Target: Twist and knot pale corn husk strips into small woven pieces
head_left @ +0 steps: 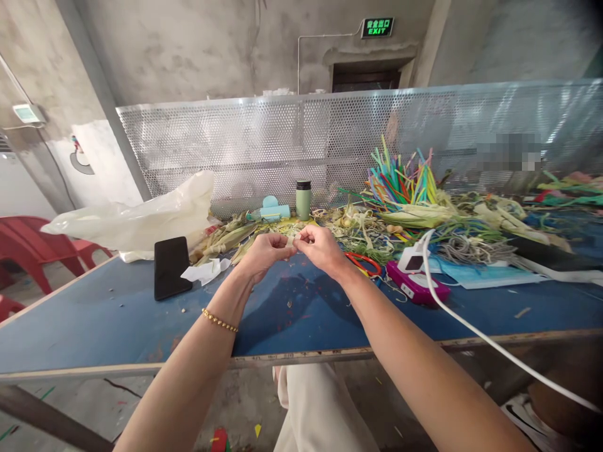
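Observation:
Both hands meet above the blue table point(94, 320), fingertips pinched together on a small pale strip of corn husk point(293, 239). My left hand point(264, 252) is closed, with a gold bead bracelet point(219, 321) on its wrist. My right hand point(322, 247) is closed too, thumb and fingers pinching the same strip from the right. Just behind the hands lies a heap of dried corn husks point(235, 237). Orange-handled scissors point(365, 262) lie on the table beside my right wrist.
A black phone point(171, 267), crumpled tissue point(205, 271) and a plastic bag point(141, 220) lie left. A green tumbler point(303, 199), colourful strips point(400, 179), a pink device point(417, 285) with a white cable point(471, 326) and a perforated metal screen point(282, 144) surround the work. Red chairs point(32, 245) stand far left.

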Action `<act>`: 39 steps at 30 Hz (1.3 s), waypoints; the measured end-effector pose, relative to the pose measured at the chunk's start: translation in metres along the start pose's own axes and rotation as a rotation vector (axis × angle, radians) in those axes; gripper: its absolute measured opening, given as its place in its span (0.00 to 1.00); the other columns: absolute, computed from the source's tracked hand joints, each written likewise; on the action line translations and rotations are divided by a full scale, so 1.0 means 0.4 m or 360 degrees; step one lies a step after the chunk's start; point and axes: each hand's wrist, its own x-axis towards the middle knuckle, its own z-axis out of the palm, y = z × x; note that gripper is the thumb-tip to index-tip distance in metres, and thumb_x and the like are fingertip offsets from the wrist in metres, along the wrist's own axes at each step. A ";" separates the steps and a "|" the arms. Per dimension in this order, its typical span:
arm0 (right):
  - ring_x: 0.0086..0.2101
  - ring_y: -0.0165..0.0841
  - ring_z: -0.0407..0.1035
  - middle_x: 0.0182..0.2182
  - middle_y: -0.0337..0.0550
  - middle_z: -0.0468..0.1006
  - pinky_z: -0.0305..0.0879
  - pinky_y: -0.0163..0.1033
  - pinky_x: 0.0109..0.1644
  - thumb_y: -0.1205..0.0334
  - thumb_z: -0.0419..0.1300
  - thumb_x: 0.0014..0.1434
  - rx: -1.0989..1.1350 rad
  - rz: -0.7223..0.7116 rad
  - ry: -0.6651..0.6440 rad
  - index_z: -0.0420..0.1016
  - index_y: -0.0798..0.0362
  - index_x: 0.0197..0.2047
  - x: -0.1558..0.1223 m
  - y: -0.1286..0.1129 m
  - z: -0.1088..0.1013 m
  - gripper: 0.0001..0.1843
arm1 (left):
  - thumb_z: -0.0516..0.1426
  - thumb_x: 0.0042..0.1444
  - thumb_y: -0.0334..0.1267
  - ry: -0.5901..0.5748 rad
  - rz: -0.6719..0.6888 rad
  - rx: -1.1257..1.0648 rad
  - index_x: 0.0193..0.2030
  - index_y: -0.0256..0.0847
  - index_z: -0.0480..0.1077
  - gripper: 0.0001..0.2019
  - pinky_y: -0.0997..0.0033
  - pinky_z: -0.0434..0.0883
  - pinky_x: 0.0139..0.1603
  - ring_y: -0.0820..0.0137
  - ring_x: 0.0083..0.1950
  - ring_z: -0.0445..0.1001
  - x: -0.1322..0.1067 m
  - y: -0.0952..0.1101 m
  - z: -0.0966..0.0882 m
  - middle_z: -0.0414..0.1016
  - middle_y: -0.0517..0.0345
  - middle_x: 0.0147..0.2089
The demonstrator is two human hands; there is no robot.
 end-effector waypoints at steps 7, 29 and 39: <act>0.26 0.30 0.67 0.24 0.40 0.76 0.62 0.35 0.31 0.63 0.62 0.49 0.0175 0.0070 0.0000 0.72 0.55 0.26 0.001 0.006 0.003 0.04 | 0.66 0.46 0.43 0.0025 0.0162 0.0248 0.26 0.36 0.72 0.12 0.72 0.61 0.31 0.73 0.28 0.66 0.001 -0.008 0.001 0.70 0.60 0.24; 0.26 0.29 0.65 0.23 0.39 0.75 0.58 0.34 0.33 0.69 0.59 0.55 -0.0276 -0.0033 0.0048 0.70 0.54 0.25 0.001 -0.007 0.001 0.08 | 0.59 0.47 0.41 0.0006 0.0146 0.0441 0.19 0.38 0.69 0.12 0.71 0.61 0.30 0.73 0.25 0.65 0.002 -0.006 -0.003 0.69 0.60 0.19; 0.27 0.30 0.69 0.24 0.41 0.78 0.60 0.34 0.32 0.68 0.61 0.55 -0.0250 -0.0016 -0.0126 0.75 0.56 0.26 -0.003 -0.010 -0.018 0.06 | 0.61 0.41 0.38 0.0314 0.0023 0.0336 0.16 0.37 0.70 0.09 0.72 0.57 0.26 0.75 0.21 0.62 0.014 -0.017 -0.018 0.68 0.60 0.16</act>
